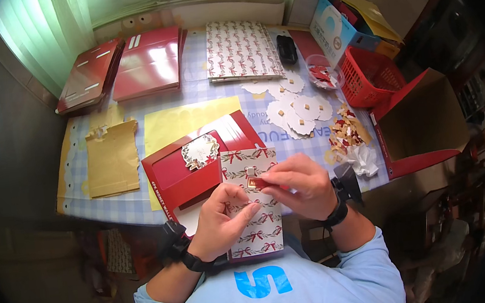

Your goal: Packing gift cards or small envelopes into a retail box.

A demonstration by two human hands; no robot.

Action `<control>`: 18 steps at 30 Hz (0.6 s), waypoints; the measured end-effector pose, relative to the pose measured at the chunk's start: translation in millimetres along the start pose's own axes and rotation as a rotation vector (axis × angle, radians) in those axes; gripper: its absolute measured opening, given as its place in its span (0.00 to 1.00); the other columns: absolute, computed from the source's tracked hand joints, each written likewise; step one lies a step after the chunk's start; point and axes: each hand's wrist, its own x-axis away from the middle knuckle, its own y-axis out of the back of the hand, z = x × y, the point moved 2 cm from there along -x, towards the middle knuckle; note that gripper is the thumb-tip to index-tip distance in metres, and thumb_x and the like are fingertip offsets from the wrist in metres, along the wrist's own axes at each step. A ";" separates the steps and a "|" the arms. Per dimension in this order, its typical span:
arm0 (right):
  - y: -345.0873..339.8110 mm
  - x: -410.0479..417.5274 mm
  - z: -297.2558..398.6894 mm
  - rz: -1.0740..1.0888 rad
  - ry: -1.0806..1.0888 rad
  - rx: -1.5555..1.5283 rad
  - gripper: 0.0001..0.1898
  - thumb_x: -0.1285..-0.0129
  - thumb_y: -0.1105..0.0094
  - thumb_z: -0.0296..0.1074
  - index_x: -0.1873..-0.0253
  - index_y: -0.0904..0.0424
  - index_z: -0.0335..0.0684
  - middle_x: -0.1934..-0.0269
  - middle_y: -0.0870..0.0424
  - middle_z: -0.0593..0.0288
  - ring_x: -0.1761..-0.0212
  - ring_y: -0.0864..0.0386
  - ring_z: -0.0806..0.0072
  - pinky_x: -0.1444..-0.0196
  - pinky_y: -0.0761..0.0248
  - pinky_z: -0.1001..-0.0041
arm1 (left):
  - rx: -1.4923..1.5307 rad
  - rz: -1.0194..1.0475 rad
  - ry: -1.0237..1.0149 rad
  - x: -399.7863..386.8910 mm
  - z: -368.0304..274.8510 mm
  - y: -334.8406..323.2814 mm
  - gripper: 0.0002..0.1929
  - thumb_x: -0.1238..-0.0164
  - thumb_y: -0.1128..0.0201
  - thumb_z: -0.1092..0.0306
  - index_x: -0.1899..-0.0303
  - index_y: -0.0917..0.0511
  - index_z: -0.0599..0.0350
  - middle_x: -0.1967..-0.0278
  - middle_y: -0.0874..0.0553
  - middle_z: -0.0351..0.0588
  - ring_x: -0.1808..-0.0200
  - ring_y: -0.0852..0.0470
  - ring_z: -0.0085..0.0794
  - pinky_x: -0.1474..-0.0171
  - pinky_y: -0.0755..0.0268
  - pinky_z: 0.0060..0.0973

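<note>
A tall patterned paper wallet [256, 234], printed with garlands and red bows, stands partly against me over the table's near edge. On its upper part sits a small whitish square pad [251, 171]. Just below that pad, my right hand [303, 185] pinches a small red tag [254, 183] with gold print between thumb and fingertips. My left hand [227, 219] lies over the wallet's left side, thumb and index finger apart, with nothing visible between them. Behind the wallet lies a red card package [210, 179], and a scalloped white wreath label [200, 151] rests on it.
Scalloped white pieces with tan pads [300, 112] lie to the right, near paper scraps [347, 134] and crumpled tissue [362, 160]. Further right are a red basket [366, 81] and an open box [421, 124]. Red card stacks [147, 66] and patterned wallets [241, 52] line the back.
</note>
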 end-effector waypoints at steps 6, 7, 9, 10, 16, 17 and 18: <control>3.8 -10.5 -5.5 -0.016 -0.019 -0.012 0.13 0.50 0.27 0.26 0.57 0.15 0.40 0.64 0.15 0.61 0.65 0.19 0.68 0.63 0.30 0.70 | 0.093 0.073 -0.072 -2.3 -11.5 -6.2 0.30 0.38 0.35 0.79 0.36 0.39 0.58 0.44 0.26 0.48 0.45 0.24 0.24 0.45 0.25 0.23; 4.2 -12.1 -5.2 -0.010 0.016 0.040 0.13 0.50 0.27 0.27 0.57 0.15 0.39 0.64 0.15 0.62 0.65 0.19 0.68 0.62 0.30 0.70 | 0.060 0.085 -0.076 -2.2 -12.1 -6.0 0.33 0.38 0.35 0.80 0.34 0.42 0.59 0.42 0.28 0.49 0.42 0.25 0.27 0.42 0.27 0.26; 2.8 -12.5 -4.7 -0.004 0.051 0.093 0.13 0.50 0.28 0.27 0.57 0.15 0.39 0.64 0.15 0.63 0.65 0.20 0.68 0.61 0.31 0.70 | 0.027 0.099 -0.080 -2.2 -12.5 -5.8 0.36 0.38 0.35 0.80 0.31 0.45 0.59 0.40 0.30 0.50 0.39 0.27 0.29 0.39 0.28 0.28; 0.2 -11.6 -4.9 -0.011 0.075 0.122 0.13 0.51 0.28 0.27 0.57 0.15 0.39 0.64 0.16 0.63 0.65 0.20 0.68 0.60 0.31 0.69 | 0.024 0.105 -0.075 -2.3 -12.5 -5.8 0.37 0.38 0.35 0.80 0.31 0.46 0.59 0.40 0.31 0.50 0.40 0.27 0.29 0.39 0.28 0.28; -6.2 -9.8 -5.6 -0.001 0.108 0.160 0.13 0.51 0.29 0.27 0.58 0.16 0.38 0.65 0.19 0.63 0.64 0.21 0.67 0.61 0.31 0.68 | 0.022 0.105 -0.075 -2.3 -11.0 -5.7 0.37 0.38 0.35 0.80 0.30 0.46 0.59 0.39 0.32 0.50 0.39 0.28 0.29 0.38 0.29 0.28; -6.5 -9.8 -5.7 0.004 0.113 0.161 0.13 0.51 0.29 0.26 0.58 0.16 0.38 0.65 0.19 0.63 0.64 0.22 0.67 0.61 0.31 0.68 | 0.005 0.102 -0.092 -2.4 -9.8 -5.4 0.37 0.38 0.35 0.80 0.30 0.47 0.59 0.39 0.32 0.50 0.38 0.28 0.29 0.37 0.30 0.28; -6.5 -9.9 -5.7 0.003 0.113 0.162 0.13 0.51 0.29 0.26 0.58 0.16 0.38 0.65 0.19 0.63 0.64 0.22 0.67 0.61 0.31 0.68 | 0.005 0.102 -0.092 -2.5 -8.8 -5.2 0.37 0.38 0.35 0.80 0.30 0.47 0.59 0.39 0.32 0.50 0.38 0.28 0.29 0.37 0.30 0.28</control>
